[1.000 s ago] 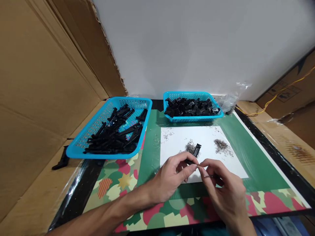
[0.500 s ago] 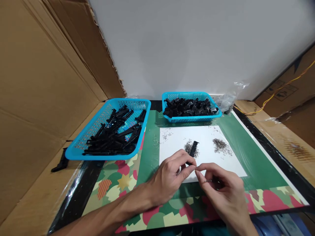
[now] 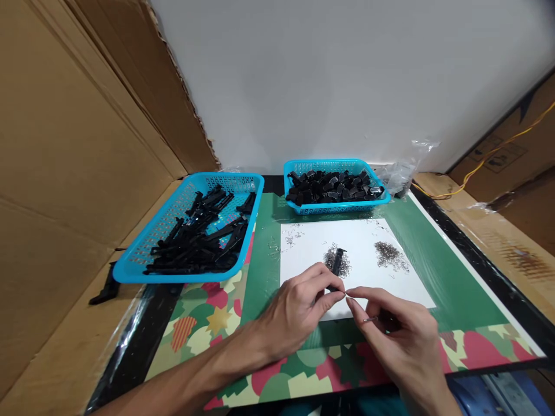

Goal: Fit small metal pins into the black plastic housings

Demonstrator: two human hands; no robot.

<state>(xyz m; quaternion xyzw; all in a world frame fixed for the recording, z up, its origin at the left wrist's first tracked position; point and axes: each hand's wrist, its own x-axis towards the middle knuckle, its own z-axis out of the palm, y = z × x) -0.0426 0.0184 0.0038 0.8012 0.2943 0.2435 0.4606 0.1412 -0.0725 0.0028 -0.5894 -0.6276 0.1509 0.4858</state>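
Left hand [image 3: 299, 306] is clamping its fingers on the slim black plastic part [image 3: 337, 262] above the white sheet [image 3: 303, 260]; should be bracing it firmly. Right hand [image 3: 399, 329] is working at the sheet's near edge, fingertips almost meeting; can't tell if they're pinching anything.

Bskt [image 3: 186, 278] L of sheet [image 3: 368, 277] w/ wire bits [image 3: 388, 254] on, 2nd bskt [image 3: 342, 207] behind, bag [image 3: 401, 175] R

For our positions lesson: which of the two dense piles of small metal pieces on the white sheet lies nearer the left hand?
The middle pile, partly hidden by the black part in the left hand; the right pile lies unobscured, farther away.
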